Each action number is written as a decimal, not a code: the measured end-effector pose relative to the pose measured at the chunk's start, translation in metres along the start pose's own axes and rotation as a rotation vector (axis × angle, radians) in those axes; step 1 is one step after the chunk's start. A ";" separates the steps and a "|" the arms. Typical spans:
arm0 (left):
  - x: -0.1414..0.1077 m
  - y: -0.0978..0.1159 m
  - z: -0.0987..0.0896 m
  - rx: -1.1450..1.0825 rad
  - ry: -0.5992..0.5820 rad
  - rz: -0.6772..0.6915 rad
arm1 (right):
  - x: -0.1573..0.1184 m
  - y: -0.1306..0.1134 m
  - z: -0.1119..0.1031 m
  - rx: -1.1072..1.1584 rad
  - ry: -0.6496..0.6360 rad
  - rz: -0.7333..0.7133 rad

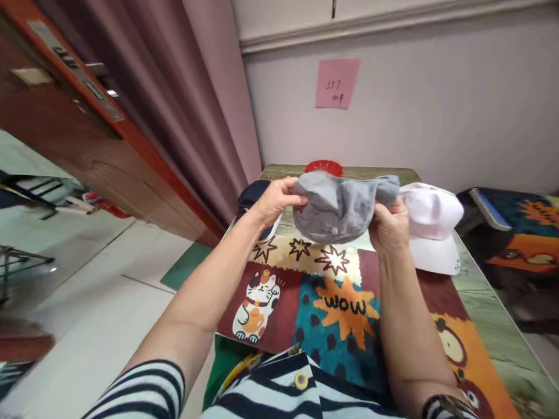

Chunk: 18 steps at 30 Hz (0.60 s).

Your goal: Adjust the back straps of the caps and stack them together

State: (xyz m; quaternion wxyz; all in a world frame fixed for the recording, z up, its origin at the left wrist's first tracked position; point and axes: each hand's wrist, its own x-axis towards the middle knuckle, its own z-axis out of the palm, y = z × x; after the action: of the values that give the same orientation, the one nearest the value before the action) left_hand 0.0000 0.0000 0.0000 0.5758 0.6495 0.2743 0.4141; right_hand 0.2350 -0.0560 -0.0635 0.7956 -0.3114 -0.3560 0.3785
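Wall: pale and plain point(437, 99), behind everything.
Door: reddish-brown wood with a metal lock plate point(100, 169), slanting at left.
Curtain: dusty mauve, in long folds point(196, 99), beside the door.
Table: green, wood-grain top point(476, 297), set near the wall.
Printed cloth: on the table point(283, 334), in maroon, teal, orange and cream; a lucky cat at left, and "WOW" in dark capitals on an orange burst.
Gray baseball cap: held up above the table point(325, 203), between the two hands, its crown button tipped toward the wearer; a red mark beside the left thumb is mostly covered and unreadable.
White baseball cap: on the table at right point(432, 215), just beyond the right hand; small dark marks on the brim edge, too small to read.
Left hand: thumb and fingers closed in a pinch on the gray cap's left edge point(277, 203).
Right hand: thumb and curled fingers closed on its right edge point(390, 227).
Navy cap: white-edged brim point(251, 195), partly behind the left hand.
Pink note: on the wall point(337, 84), handwritten "357" above characters I cannot make out.
Red dish: at the table's far edge point(324, 167), behind the gray cap.
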 end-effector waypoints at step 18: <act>-0.034 -0.044 0.014 0.551 0.145 -0.190 | -0.007 -0.035 -0.010 -0.531 -0.404 0.364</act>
State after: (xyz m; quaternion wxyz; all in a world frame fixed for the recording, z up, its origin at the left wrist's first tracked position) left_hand -0.0001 -0.0276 -0.0508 0.3929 0.7215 0.4761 0.3138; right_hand 0.2529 -0.0821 -0.0441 0.5207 -0.4841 -0.5302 0.4619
